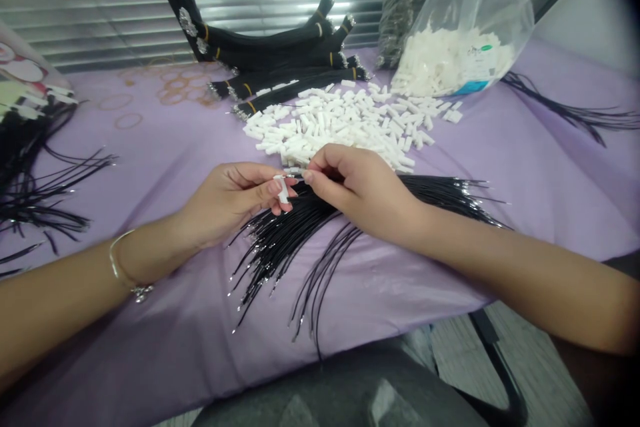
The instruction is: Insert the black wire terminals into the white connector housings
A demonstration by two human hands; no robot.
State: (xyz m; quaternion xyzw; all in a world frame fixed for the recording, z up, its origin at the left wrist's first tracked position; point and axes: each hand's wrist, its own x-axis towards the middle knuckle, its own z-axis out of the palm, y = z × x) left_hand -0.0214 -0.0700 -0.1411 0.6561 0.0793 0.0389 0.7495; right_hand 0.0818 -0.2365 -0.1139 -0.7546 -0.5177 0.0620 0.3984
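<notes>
Between the thumb and fingers of my left hand point(245, 197) is a small white connector housing point(283, 189). My right hand point(363, 190) pinches close beside it, thumb against forefinger, at the end of a thin black wire; most of that wire is hidden. Under both hands lies a loose bunch of black wires point(280, 240) with shiny metal terminals at their ends. Just beyond my fingers spreads a heap of white connector housings point(345, 120).
Banded bundles of black wire point(280, 47) lie behind the heap, near the blinds. A clear bag of white parts point(450, 60) stands at the back right. Rubber bands point(183, 87) lie at the back left. Wires with white housings point(30, 147) are at the far left.
</notes>
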